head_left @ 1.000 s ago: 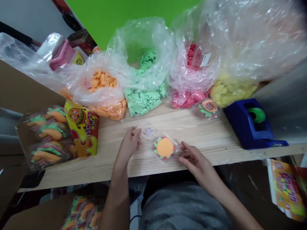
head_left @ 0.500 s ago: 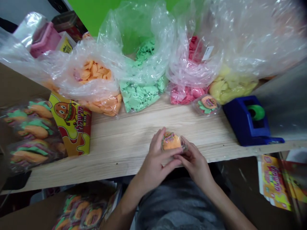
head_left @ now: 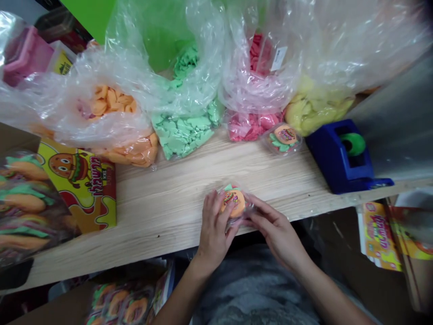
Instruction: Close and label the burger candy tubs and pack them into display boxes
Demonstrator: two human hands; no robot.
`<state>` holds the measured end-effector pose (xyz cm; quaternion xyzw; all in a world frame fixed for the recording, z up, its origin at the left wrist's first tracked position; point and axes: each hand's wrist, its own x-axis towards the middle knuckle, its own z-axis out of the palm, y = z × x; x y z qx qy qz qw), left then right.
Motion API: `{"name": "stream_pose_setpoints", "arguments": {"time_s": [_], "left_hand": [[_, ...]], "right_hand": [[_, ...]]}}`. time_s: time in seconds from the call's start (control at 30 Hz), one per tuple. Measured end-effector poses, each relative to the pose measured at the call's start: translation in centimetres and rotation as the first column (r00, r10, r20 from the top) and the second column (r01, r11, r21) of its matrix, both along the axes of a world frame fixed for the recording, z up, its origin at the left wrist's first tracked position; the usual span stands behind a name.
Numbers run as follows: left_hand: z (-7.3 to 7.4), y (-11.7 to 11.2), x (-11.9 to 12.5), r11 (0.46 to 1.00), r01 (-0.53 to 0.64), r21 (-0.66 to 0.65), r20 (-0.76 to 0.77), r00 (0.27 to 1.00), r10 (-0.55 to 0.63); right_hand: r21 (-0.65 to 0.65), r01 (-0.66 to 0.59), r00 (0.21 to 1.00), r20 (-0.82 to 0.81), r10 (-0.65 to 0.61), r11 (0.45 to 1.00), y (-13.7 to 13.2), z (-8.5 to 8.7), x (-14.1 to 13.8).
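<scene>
A clear plastic pack with a burger-shaped candy (head_left: 237, 204) lies at the front edge of the wooden table, its label and orange bun facing up. Green and red bits show at its far side. My left hand (head_left: 216, 228) grips it from the left, with fingers over the bun. From the right, my right hand (head_left: 275, 230) pinches the pack's near right edge; its fingertips are partly hidden. A second packed burger candy (head_left: 285, 136) rests farther back on the table.
Behind stand open bags of orange pieces (head_left: 138, 151), green pieces (head_left: 184, 133), red pieces (head_left: 248, 126) and yellow pieces (head_left: 311, 113). A blue tape dispenser (head_left: 333, 158) is at right. A yellow burger box (head_left: 89, 185) and packed burgers (head_left: 25, 203) stand left. Below is a carton of packs (head_left: 118, 304).
The view has shifted, so the table's things sit differently in frame. The pack has been tipped flatter, its label turning more upward. My left fingers have spread over its top.
</scene>
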<state>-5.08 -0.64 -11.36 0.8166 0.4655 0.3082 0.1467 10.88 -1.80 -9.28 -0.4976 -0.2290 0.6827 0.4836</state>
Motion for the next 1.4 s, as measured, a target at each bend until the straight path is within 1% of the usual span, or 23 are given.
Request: {"name": "stream_pose_setpoints", "arguments": {"time_s": [0.07, 0.1, 0.23, 0.3, 0.4, 0.5, 0.6, 0.67, 0.73, 0.77, 0.8, 0.83, 0.87, 0.93, 1.0, 1.03, 1.1, 1.13, 1.2, 1.23, 1.3, 1.33, 1.4], "left_hand": [[-0.1, 0.1, -0.1, 1.0, 0.005, 0.016, -0.029, 1.0, -0.005], [-0.1, 0.1, -0.1, 1.0, 0.003, 0.022, -0.035, 0.999, -0.002], [0.2, 0.1, -0.4, 1.0, 0.015, 0.015, -0.06, 0.998, -0.014], [0.4, -0.2, -0.7, 0.999, 0.029, -0.035, -0.088, 0.996, -0.032], [0.6, -0.7, -1.0, 0.984, -0.008, -0.18, -0.084, 0.996, -0.007], [0.9, -0.9, -0.9, 0.96, -0.007, -0.28, 0.016, 1.0, 0.012], [1.6, -1.0, -0.6, 0.961, 0.015, -0.275, 0.181, 0.983, 0.036], [2.4, -1.1, -0.4, 0.967, -0.007, -0.254, 0.305, 0.948, 0.087], [3.6, -1.3, -0.3, 0.964, -0.09, -0.251, 0.446, 0.873, 0.198], [4.2, -1.4, -0.2, 0.952, -0.139, -0.273, 0.515, 0.815, 0.267], [4.8, -1.5, -0.3, 0.93, -0.177, -0.323, 0.562, 0.755, 0.339], [5.5, -1.5, -0.3, 0.901, -0.194, -0.387, 0.585, 0.704, 0.403], [6.1, -1.6, -0.4, 0.871, -0.186, -0.455, 0.592, 0.667, 0.452], [7.3, -1.4, -0.6, 0.811, -0.119, -0.573, 0.583, 0.636, 0.505], [8.4, -1.2, -0.6, 0.773, -0.032, -0.634, 0.597, 0.615, 0.515], [8.9, -1.2, -0.6, 0.763, 0.006, -0.647, 0.612, 0.601, 0.514], [9.6, -1.1, -0.4, 0.75, 0.045, -0.659, 0.634, 0.569, 0.523], [9.7, -1.1, -0.3, 0.747, 0.055, -0.662, 0.644, 0.551, 0.53], [9.7, -1.3, -0.2, 0.728, 0.068, -0.682, 0.649, 0.514, 0.561], [9.6, -1.4, -0.2, 0.713, 0.077, -0.697, 0.644, 0.505, 0.575], [9.3, -1.6, -0.3, 0.684, 0.08, -0.725, 0.614, 0.525, 0.589], [9.1, -1.6, -0.5, 0.675, 0.067, -0.735, 0.591, 0.552, 0.588], [8.9, -1.6, -0.8, 0.655, 0.046, -0.754, 0.529, 0.633, 0.565]], "right_hand": [[-0.07, 0.042, 0.993, -0.103, -0.049, 0.997, 0.0, 0.3, 0.1], [-0.088, 0.061, 0.991, -0.111, -0.071, 0.994, 0.0, 0.4, 0.1], [-0.118, 0.13, 0.99, -0.045, -0.136, 0.984, -0.1, 0.4, -0.3], [-0.114, 0.153, 0.988, -0.004, -0.155, 0.982, -0.1, 0.4, -0.6], [-0.106, 0.187, 0.982, 0.027, -0.185, 0.977, 0.2, 0.4, -0.9], [-0.111, 0.179, 0.984, 0.036, -0.176, 0.977, 0.6, 0.3, -0.5], [-0.128, 0.089, 0.996, 0.001, -0.09, 0.988, 0.7, 0.3, 0.3], [-0.103, 0.058, 0.998, -0.004, -0.058, 0.993, 0.4, 0.7, 0.7], [-0.048, 0.045, 0.999, 0.02, -0.044, 0.998, -0.1, 1.5, 1.0], [-0.022, 0.033, 0.999, 0.031, -0.032, 0.999, -0.4, 1.9, 1.1], [0.0, 0.019, 0.999, 0.034, -0.019, 1.0, -0.6, 2.4, 1.2], [0.018, 0.003, 1.0, 0.03, -0.004, 1.0, -0.9, 2.9, 1.2], [0.032, -0.011, 1.0, 0.023, 0.01, 0.999, -1.1, 3.2, 1.3], [0.038, -0.03, 0.999, 0.029, 0.028, 0.999, -1.4, 3.7, 1.5], [0.029, -0.042, 0.998, 0.055, 0.041, 0.999, -1.7, 3.7, 1.7], [0.016, -0.05, 0.997, 0.066, 0.048, 0.999, -1.8, 3.7, 1.8], [-0.011, -0.066, 0.995, 0.074, 0.066, 0.998, -2.0, 3.4, 1.9], [-0.017, -0.068, 0.995, 0.068, 0.069, 0.998, -2.1, 3.3, 1.8], [-0.022, -0.03, 0.998, 0.059, 0.031, 0.999, -2.3, 3.2, 1.6], [-0.02, -0.003, 0.998, 0.064, 0.004, 1.0, -2.5, 3.1, 1.5], [-0.018, 0.032, 0.995, 0.1, -0.03, 0.999, -2.7, 2.9, 1.4], [-0.023, 0.021, 0.992, 0.122, -0.018, 1.0, -2.9, 2.7, 1.4], [-0.033, -0.031, 0.987, 0.155, 0.036, 0.999, -3.2, 2.3, 1.6]]}}
